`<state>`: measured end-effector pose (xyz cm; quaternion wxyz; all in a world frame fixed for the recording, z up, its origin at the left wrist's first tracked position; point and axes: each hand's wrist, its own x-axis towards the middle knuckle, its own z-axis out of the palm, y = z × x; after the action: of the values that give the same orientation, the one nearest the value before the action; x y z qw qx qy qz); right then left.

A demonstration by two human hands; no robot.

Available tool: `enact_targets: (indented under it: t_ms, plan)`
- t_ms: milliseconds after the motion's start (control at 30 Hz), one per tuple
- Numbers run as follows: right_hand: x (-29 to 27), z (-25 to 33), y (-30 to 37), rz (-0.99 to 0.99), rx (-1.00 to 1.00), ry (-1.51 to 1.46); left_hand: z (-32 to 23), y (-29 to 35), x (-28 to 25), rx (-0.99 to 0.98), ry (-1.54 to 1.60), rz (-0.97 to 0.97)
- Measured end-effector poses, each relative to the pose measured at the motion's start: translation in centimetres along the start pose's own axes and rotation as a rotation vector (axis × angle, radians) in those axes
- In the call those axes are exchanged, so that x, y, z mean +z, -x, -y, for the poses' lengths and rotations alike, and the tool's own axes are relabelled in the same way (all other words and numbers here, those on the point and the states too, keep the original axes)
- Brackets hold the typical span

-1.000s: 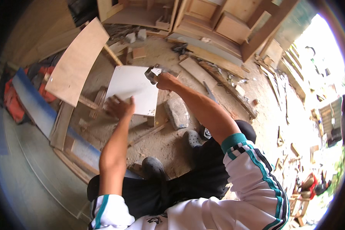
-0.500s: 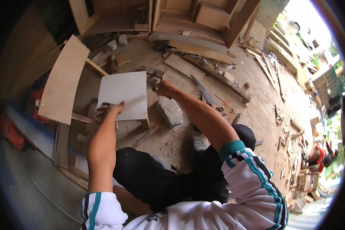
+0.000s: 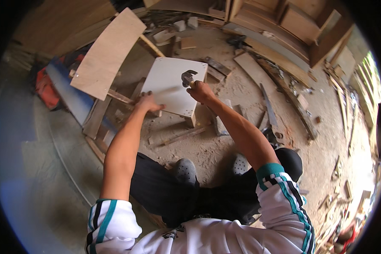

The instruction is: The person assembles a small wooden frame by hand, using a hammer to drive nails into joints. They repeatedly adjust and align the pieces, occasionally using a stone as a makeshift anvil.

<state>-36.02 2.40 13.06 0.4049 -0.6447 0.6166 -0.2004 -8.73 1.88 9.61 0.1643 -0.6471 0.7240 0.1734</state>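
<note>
R hand (image 3: pixel 201 91) grips hammer (image 3: pixel 187 78) | handle hidden | L hand (image 3: pixel 147 101) prob. on white panel (image 3: pixel 173 86)

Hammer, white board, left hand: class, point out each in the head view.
hammer (image 3: pixel 187 77), head view, on its metal head.
white board (image 3: pixel 169 91), head view, on its bare face.
left hand (image 3: pixel 147 102), head view, on its back.

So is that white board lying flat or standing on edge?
Lying flat. The white board shows its broad face upward, resting on wooden blocks, left hand pressing its near edge.
</note>
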Motion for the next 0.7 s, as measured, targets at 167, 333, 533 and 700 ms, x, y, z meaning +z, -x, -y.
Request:
enact_targets:
  t_ms: [167, 333, 533, 700]
  plan:
    - [4.0, 2.7, -3.2, 0.136, -0.244, 0.052, -4.1, 5.8, -4.0, 0.053, 0.014, 0.341]
    - [8.4, 8.1, -4.7, 0.225, -0.464, 0.070, 0.6, 10.2, -5.3, -0.251, 0.105, 0.338]
    - [12.2, 10.8, -5.7, 0.167, -0.540, 0.111, 6.2, 13.1, -4.5, -0.552, 0.825, 0.140]
    - [12.2, 11.8, -6.4, 0.516, -0.581, 0.402, 9.9, 12.2, -2.7, -0.340, 1.112, -0.243]
